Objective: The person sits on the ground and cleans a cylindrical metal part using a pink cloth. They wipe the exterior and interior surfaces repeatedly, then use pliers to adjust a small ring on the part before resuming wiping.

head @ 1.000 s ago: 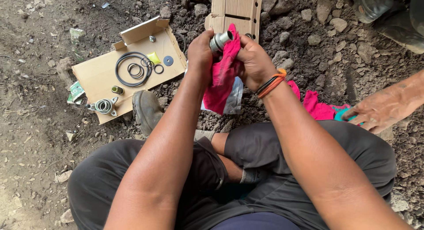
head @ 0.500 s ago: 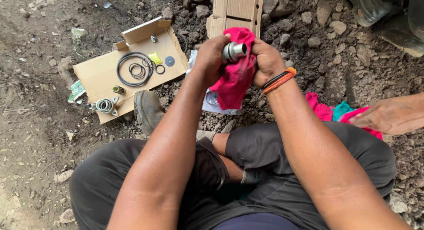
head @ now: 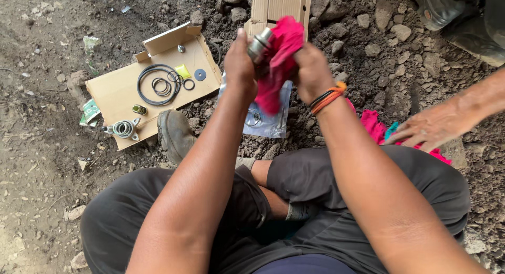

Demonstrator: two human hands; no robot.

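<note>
Left hand grips the short silver metal cylinder; right hand clenches the pink cloth rag against it. Risk: cylinder slips past fingertips into soil.

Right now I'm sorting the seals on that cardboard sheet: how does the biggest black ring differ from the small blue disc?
The big black ring is a thin open hoop with smaller rings lying inside it; the blue disc is a flat, nearly solid washer with only a small centre hole. The ring is far wider than the disc. The ring is black, the disc blue. Both lie flat on the cardboard sheet.
</note>
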